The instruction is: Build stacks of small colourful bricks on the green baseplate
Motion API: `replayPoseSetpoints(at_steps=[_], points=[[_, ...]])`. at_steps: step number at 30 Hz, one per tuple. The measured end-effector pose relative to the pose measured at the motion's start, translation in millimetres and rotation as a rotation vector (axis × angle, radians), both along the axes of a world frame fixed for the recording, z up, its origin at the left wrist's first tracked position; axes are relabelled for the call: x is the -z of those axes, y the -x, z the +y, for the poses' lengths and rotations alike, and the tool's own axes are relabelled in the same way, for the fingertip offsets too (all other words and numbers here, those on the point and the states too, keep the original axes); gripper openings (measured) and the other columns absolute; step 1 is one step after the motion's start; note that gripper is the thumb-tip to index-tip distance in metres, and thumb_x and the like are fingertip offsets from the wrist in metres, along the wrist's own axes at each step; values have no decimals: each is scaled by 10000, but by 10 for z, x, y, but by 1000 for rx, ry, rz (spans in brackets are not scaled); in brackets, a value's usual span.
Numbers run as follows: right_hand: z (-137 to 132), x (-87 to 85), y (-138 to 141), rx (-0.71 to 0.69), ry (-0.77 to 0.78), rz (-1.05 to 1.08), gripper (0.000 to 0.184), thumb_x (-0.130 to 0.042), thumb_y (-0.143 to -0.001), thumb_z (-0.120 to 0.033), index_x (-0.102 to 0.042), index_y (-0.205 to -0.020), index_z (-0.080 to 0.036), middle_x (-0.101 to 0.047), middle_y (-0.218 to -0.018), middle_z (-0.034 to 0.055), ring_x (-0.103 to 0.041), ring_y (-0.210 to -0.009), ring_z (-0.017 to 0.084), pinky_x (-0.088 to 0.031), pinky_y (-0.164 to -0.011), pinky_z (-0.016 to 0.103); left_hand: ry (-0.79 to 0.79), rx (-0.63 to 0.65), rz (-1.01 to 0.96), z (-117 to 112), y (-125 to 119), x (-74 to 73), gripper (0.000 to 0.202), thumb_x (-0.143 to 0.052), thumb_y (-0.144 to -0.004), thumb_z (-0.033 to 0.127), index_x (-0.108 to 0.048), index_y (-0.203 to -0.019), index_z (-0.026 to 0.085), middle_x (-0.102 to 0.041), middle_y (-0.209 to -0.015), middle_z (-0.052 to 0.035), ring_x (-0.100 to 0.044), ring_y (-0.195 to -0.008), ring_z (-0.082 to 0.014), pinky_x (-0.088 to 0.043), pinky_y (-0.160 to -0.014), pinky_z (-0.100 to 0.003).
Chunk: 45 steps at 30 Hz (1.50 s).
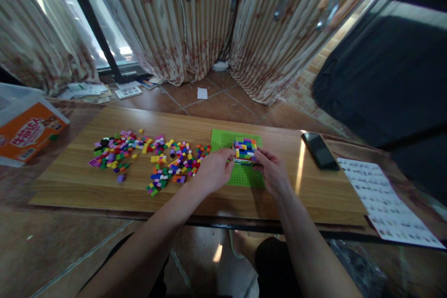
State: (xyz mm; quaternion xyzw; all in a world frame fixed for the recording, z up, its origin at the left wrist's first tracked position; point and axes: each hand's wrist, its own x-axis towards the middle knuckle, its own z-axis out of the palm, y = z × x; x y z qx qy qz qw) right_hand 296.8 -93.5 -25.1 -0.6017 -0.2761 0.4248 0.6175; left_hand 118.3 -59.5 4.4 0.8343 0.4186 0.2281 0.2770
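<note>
A block of multicoloured toy bricks, built together, sits over the middle of the green studded baseplate. My left hand grips its left side with the fingers closed. On the opposite side, my right hand has its thumb and fingers closed on the block's right edge. I cannot tell whether the block is pressed onto the baseplate or held just above it. Many loose bricks lie to the left of the baseplate, the nearest ones close to my left hand.
The wooden board carries everything. Another heap of loose bricks lies farther left. At the right are a black phone and a printed sheet. A clear plastic box with an orange label stands at the far left.
</note>
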Motion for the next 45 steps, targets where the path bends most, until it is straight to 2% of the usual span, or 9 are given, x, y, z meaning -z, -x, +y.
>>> replayPoseSetpoints(at_steps=[13, 16, 19, 21, 25, 29, 31, 38, 45], points=[[-50, -47, -39, -44, 14, 23, 416, -787, -600, -508, -675, -832, -181, -679, -781, 12, -599, -621, 113, -452, -500, 212, -29, -18, -43, 72, 67, 42, 182, -514, -843, 166, -634, -979, 172, -708, -946, -57, -652, -817, -172, -507, -762, -289], [-72, -111, -78, 86, 13, -47, 365, -726, -675, -521, -663, -806, -187, -664, -782, 13, -568, -595, 102, -417, -486, 210, -45, -71, -87, 177, 204, 10, 190, -515, -834, 153, -639, -978, 167, -713, -940, -56, -657, -834, -169, -512, -784, -289], [-81, -166, -17, 285, -102, -263, 290, -680, -742, -463, -665, -799, -179, -638, -724, 3, -518, -562, 97, -382, -488, 217, -56, -168, -137, 309, 410, -58, 185, -513, -835, 159, -647, -963, 162, -718, -911, -55, -661, -815, -162, -518, -782, -290], [-105, -200, 115, 324, -189, -426, 244, -644, -788, -419, -675, -809, -178, -623, -691, -1, -514, -570, 108, -395, -521, 236, -77, -256, -182, 395, 566, -103, 181, -519, -837, 175, -651, -960, 153, -718, -902, -59, -660, -804, -158, -521, -781, -292], [-228, -237, 552, 98, -288, -654, 187, -598, -840, -372, -680, -827, -204, -666, -779, 23, -600, -714, 162, -466, -671, 297, -114, -399, -330, 539, 865, -146, 175, -538, -822, 188, -653, -944, 138, -713, -884, -59, -655, -785, -145, -525, -750, -269], [-325, -156, 1009, -414, -332, -848, 136, -563, -871, -304, -685, -877, -245, -671, -828, 25, -610, -730, 159, -487, -668, 290, -110, -491, -438, 617, 1061, -132, 159, -554, -798, 193, -649, -911, 135, -701, -835, -44, -647, -735, -131, -523, -685, -240], [-319, -73, 1178, -546, -330, -902, 152, -538, -883, -272, -683, -923, -250, -674, -898, 35, -622, -796, 164, -500, -712, 293, -107, -506, -456, 631, 1111, -117, 157, -561, -787, 194, -649, -903, 136, -694, -817, -37, -643, -720, -127, -522, -672, -234], [-203, 116, 1433, -610, -268, -1169, 196, -561, -865, -292, -677, -1017, -251, -643, -997, 68, -595, -902, 218, -497, -778, 345, -119, -450, -452, 607, 1216, -62, 152, -546, -807, 202, -652, -906, 155, -696, -858, -33, -653, -794, -139, -533, -740, -261], [-151, 135, 1498, -638, -266, -1263, 161, -530, -889, -299, -678, -910, -240, -606, -973, 80, -567, -895, 224, -478, -756, 346, -120, -474, -394, 569, 1283, -96, 165, -547, -814, 187, -661, -925, 144, -704, -860, -42, -650, -807, -144, -525, -781, -284]])
